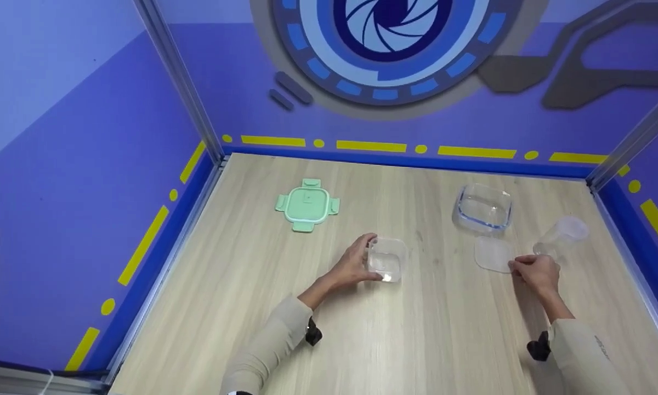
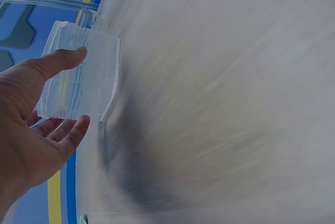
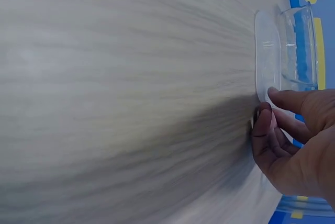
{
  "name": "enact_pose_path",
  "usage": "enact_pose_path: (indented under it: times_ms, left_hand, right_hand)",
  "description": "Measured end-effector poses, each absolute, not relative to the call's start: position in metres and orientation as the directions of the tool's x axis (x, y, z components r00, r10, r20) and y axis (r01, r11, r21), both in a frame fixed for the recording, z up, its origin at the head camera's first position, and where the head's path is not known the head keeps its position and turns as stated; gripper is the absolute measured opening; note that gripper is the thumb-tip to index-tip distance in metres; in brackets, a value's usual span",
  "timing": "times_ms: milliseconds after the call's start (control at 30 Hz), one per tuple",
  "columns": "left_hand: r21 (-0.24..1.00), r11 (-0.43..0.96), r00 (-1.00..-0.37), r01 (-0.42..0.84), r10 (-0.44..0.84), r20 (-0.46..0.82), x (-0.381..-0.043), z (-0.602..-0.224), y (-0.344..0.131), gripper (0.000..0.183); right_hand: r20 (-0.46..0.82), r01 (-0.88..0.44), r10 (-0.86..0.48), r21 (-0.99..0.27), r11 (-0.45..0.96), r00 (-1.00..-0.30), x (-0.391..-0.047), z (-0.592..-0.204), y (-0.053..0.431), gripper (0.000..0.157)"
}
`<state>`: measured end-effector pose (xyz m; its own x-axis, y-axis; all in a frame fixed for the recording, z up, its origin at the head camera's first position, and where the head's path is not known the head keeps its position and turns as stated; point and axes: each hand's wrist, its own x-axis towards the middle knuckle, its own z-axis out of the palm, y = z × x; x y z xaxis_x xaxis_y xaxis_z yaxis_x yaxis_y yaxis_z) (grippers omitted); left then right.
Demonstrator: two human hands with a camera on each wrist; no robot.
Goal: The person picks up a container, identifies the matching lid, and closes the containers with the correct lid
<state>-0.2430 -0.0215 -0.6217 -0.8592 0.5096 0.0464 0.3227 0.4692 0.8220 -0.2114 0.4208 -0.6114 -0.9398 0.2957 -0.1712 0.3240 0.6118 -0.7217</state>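
My left hand grips a small clear plastic container from its left, thumb on the near side and fingers on the far side. In the left wrist view, the container is held between the thumb and the spread fingers, its rim close to the wooden surface. Thumb and fingertips of my right hand pinch the right corner of a flat translucent square lid. The right wrist view shows the lid low along the tabletop, its near corner at the fingertips.
A square glass container stands behind the lid. Right of it is a translucent cup, just beyond the right hand. A green lid with side flaps lies at the back left of the wooden table. Blue panels enclose the table.
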Motion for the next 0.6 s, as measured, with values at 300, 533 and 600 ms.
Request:
enact_pose_path:
  times_ms: [300,533,600]
  left_hand:
    - [0.811,0.48,-0.844,0.335,0.535,0.032,-0.247,-0.618,-0.022,0.098]
    - [0.785,0.495,-0.831,0.372,0.555,0.044,-0.252,-0.613,-0.021,0.101]
    - [0.785,0.493,-0.825,0.374,0.563,0.039,-0.253,-0.613,-0.021,0.102]
  right_hand:
    - [-0.23,0.362,0.289,-0.729,0.581,-0.929,-0.209,-0.613,0.423,0.033]
    - [-0.331,0.42,0.277,-0.823,0.383,-0.902,-0.205,-0.603,0.426,0.028]
    - [-0.353,0.419,0.25,-0.856,0.302,-0.901,-0.204,-0.598,0.427,0.02]
